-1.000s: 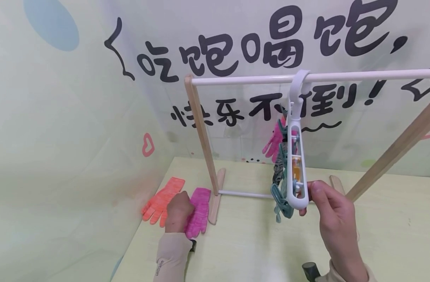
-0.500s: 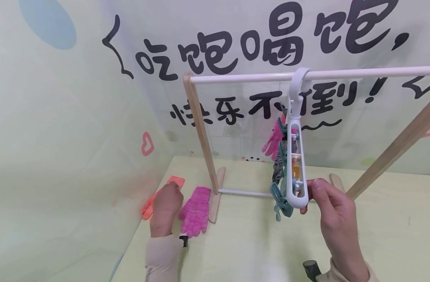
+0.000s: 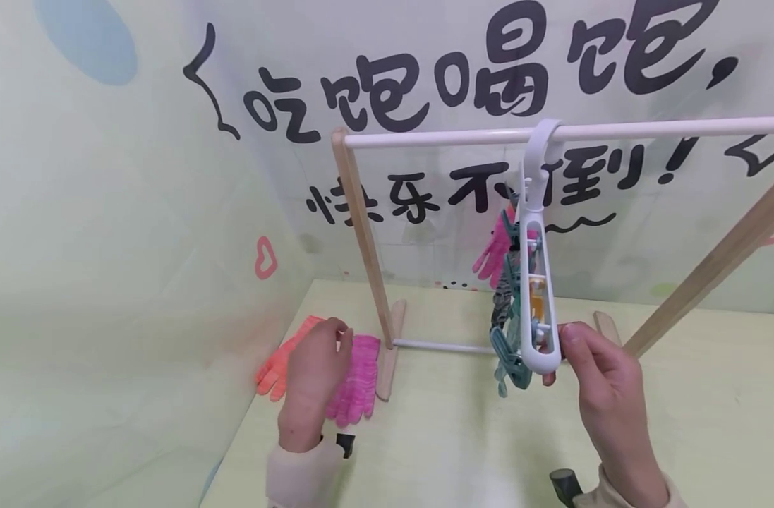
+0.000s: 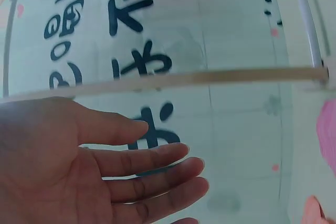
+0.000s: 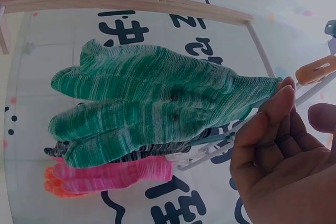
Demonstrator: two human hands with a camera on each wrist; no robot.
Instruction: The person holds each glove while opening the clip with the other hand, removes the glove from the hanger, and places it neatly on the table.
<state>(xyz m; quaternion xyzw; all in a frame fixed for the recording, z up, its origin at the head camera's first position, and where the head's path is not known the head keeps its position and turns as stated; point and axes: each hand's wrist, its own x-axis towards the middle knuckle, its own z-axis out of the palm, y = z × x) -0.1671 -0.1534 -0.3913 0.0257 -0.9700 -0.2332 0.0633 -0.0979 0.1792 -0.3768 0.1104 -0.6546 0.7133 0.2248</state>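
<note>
My left hand [image 3: 319, 360] hovers over the table with nothing in it, above an orange glove [image 3: 275, 374] and a magenta glove [image 3: 361, 381]. Its fingers are relaxed and slightly spread in the left wrist view. A white clip hanger [image 3: 539, 310] hangs by its hook from the rack's top bar. My right hand [image 3: 609, 395] holds the hanger's near end, its fingers passing behind it. In the right wrist view those fingertips meet the cuff of a green striped glove [image 5: 142, 103] on the hanger. Behind it hang a dark striped glove [image 5: 142, 153] and a pink glove [image 5: 115, 174].
The rack's white top bar [image 3: 437, 137] spans between wooden posts, the left post [image 3: 364, 240] standing just beyond the magenta glove. A lower white bar [image 3: 444, 348] crosses near the table. Printed wall sheets [image 3: 107, 247] close in the back and left.
My left hand moves from the magenta glove to the orange one, then lifts back rightward with its fingers loosening. Both gloves stay on the table. The right hand keeps its place at the hanger.
</note>
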